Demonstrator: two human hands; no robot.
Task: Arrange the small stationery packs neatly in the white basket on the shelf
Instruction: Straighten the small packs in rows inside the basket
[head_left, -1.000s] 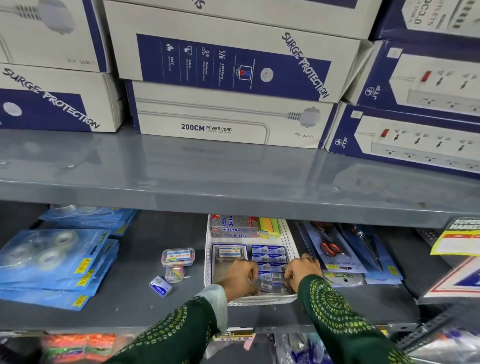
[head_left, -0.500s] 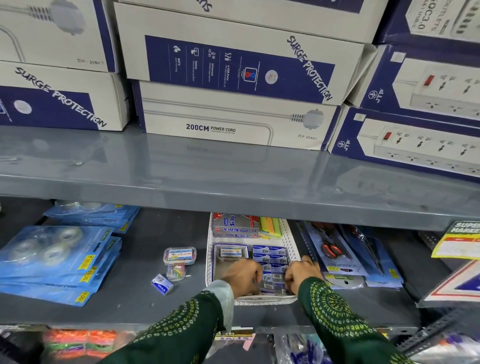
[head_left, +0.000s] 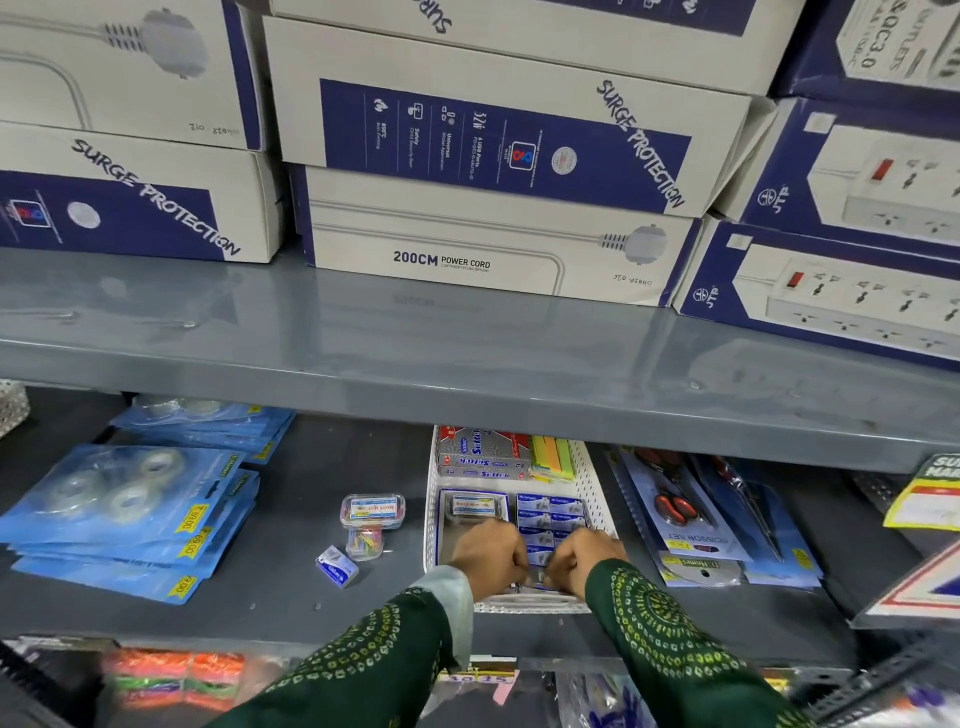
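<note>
white basket (head_left: 592, 483) 1 | left hand (head_left: 488, 552), right hand (head_left: 584, 562): curled at its 6 o'clock, grip unclear | loose packs at 9 o'clock: 3 (head_left: 372, 511)

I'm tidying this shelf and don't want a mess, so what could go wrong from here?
Both hands, left hand and right hand, crowd the near end of the white basket, so the small blue packs could get knocked out of line. A sleeve might also sweep the loose blue pack off the shelf edge.

Both arms stretched forward in dark green patterned sleeves, left hand (head_left: 488, 553) and right hand (head_left: 582, 564) close together, knuckles up, fingers (head_left: 555, 571) curled downward, fingertips nearly meeting
</note>
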